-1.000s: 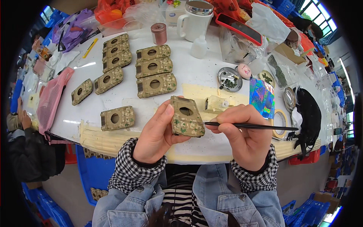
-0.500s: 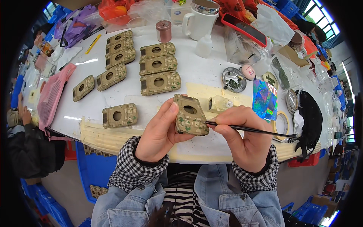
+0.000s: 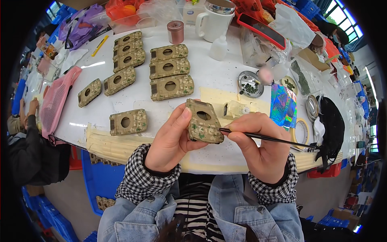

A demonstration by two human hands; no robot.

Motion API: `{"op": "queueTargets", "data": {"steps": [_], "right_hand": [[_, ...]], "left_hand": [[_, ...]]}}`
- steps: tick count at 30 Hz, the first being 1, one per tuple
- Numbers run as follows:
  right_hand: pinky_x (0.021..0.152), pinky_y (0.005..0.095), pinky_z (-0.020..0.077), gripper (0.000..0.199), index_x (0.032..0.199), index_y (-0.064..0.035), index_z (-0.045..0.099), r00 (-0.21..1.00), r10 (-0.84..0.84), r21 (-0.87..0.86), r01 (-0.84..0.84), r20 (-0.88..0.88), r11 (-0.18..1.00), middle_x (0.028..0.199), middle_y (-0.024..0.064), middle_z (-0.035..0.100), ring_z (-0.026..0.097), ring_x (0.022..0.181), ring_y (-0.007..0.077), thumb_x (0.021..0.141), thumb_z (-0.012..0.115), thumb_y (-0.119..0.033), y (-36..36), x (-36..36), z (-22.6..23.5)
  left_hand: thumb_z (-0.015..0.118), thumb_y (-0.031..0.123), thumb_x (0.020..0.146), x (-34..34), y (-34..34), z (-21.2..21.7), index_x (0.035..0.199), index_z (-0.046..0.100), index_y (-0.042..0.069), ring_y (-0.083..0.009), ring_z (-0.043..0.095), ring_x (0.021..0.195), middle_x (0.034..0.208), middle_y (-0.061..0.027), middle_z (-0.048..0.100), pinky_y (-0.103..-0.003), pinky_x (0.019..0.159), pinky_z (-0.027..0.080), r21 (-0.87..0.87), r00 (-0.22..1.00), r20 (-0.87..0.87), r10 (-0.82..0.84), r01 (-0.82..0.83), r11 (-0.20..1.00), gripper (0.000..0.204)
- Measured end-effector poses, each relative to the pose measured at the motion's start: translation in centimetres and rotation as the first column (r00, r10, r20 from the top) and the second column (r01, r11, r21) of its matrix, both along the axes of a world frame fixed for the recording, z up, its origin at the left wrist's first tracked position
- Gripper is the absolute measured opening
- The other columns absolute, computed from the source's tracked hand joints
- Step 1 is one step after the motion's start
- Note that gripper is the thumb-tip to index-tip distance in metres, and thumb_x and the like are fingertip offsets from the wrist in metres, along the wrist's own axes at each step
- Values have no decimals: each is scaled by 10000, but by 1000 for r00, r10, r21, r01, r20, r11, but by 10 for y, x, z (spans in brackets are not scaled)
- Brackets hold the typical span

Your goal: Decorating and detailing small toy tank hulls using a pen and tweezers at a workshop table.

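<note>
My left hand (image 3: 168, 138) grips a camouflage model tank hull (image 3: 205, 126) by its left side and underside, tilted above the table edge. A round hole opens in the hull's top. In my right hand (image 3: 260, 141) are slim black tweezers (image 3: 278, 140), pinched between thumb and fingers. Their tip touches or nearly touches the hull's right side, near its front corner. Another camouflage hull (image 3: 139, 124) lies flat to the left of my left hand. Behind my right hand, a pale block-shaped piece (image 3: 231, 109) rests on yellowish tape.
Several similar hulls (image 3: 172, 87) stand in rows farther back. A round metal dish (image 3: 250, 92) holds small dark green bits, beside iridescent film (image 3: 283, 105) and a tape roll (image 3: 300, 133). A white mug (image 3: 215, 24), a squeeze bottle (image 3: 219, 48) and a pink mesh basket (image 3: 60, 101) stand around.
The view has shifted slightly. Both hands keep their hold, and the tweezer tip stays at the same part of the hull. Far left, another person's hand has moved.
</note>
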State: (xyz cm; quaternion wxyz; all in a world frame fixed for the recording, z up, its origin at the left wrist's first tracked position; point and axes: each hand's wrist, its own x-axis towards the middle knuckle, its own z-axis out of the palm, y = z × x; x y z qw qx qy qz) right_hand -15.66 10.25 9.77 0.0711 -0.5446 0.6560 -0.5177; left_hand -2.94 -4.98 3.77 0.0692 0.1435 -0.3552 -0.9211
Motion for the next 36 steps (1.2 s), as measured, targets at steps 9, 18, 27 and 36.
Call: {"op": "queueTargets", "data": {"steps": [9, 18, 27, 36], "right_hand": [[604, 265, 508, 129, 884, 4, 621, 1000, -5, -7, 4, -15, 1000, 806, 101, 641, 638, 673, 190, 809, 712, -48, -1, 0, -1], [632, 262, 515, 123, 896, 13, 633, 999, 3, -19, -2, 41, 1000, 809, 100, 640, 636, 685, 183, 810, 707, -33, -1, 0, -1], [625, 266, 515, 130, 894, 6, 632, 999, -13, -2, 13, 30, 1000, 806, 100, 639, 637, 680, 185, 805, 714, -41, -1, 1, -2], [626, 264, 518, 134, 898, 15, 627, 999, 0, -15, 1, 34, 1000, 815, 102, 637, 635, 687, 182, 802, 712, -25, -1, 1, -3]], "left_hand": [[370, 370, 1008, 0, 0, 1, 1371, 298, 71, -162, 587, 1092, 1251, -92, 506, -291, 851, 562, -7, 1000, 11, 5, -5, 1000, 476], [362, 369, 1010, 0, -1, -2, 1380, 296, 74, -161, 587, 1094, 1255, -91, 505, -286, 850, 563, 15, 1000, -11, -6, 7, 1000, 478], [366, 362, 1010, 0, 0, -2, 1378, 290, 71, -166, 584, 1101, 1255, -91, 505, -295, 858, 562, 6, 1000, -8, 6, -6, 1000, 476], [374, 364, 1007, -1, 1, -2, 1376, 291, 69, -167, 586, 1098, 1250, -93, 506, -295, 853, 565, 10, 1000, -8, 12, -12, 1000, 480]]}}
